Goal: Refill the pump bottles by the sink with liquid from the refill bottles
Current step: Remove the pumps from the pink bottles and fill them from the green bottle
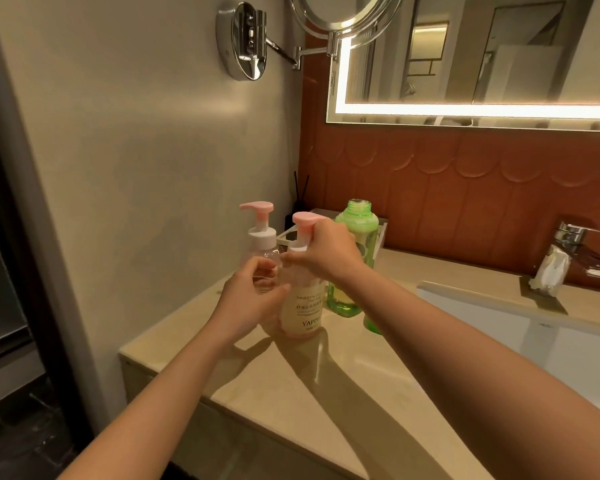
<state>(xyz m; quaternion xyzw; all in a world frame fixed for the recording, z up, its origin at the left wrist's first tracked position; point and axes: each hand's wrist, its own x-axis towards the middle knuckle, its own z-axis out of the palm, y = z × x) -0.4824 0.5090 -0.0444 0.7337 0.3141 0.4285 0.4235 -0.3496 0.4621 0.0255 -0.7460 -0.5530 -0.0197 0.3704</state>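
Note:
A pump bottle [300, 315] with a pink pump head and pale yellowish liquid stands upright on the beige counter [291, 382]. My left hand [253, 299] grips its body from the left. My right hand [326, 252] grips the pump collar at its neck. Behind it to the left stands a second pump bottle [260, 244], clear and seemingly empty, with a pink head. An uncapped green refill bottle [355, 237] stands just right of them. Part of another green bottle [371, 322] shows below my right forearm.
A white sink basin [534, 330] lies to the right, with a chrome tap [572, 240] and a wrapped soap [551, 271] behind it. A white tray [293, 233] and reed diffuser [300, 202] sit in the corner. The wall is close on the left.

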